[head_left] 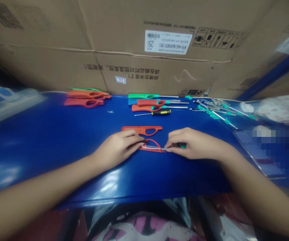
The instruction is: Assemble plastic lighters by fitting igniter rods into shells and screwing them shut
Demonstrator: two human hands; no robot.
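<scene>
A red lighter casing half (150,150) lies on the blue table in front of me, with thin pale wires (151,146) running across its oval opening. At its left end my left hand (120,145) pinches a small black part (143,141), partly hidden by the fingertips. My right hand (188,143) closes on a small grey metal piece (163,149) at the casing's right end. A bit of green plastic (182,145) shows under the right fingers. Just behind the hands rests another red casing half (155,129), its left end close to my left knuckles.
Behind lie a black-and-yellow screwdriver (161,112), several lighters with metal tubes (146,107) and, at the left, stacked casings (84,102). Green-tipped tube assemblies (216,113) are heaped at the right, near a phone (257,154). A large cardboard box (124,33) stands along the back edge.
</scene>
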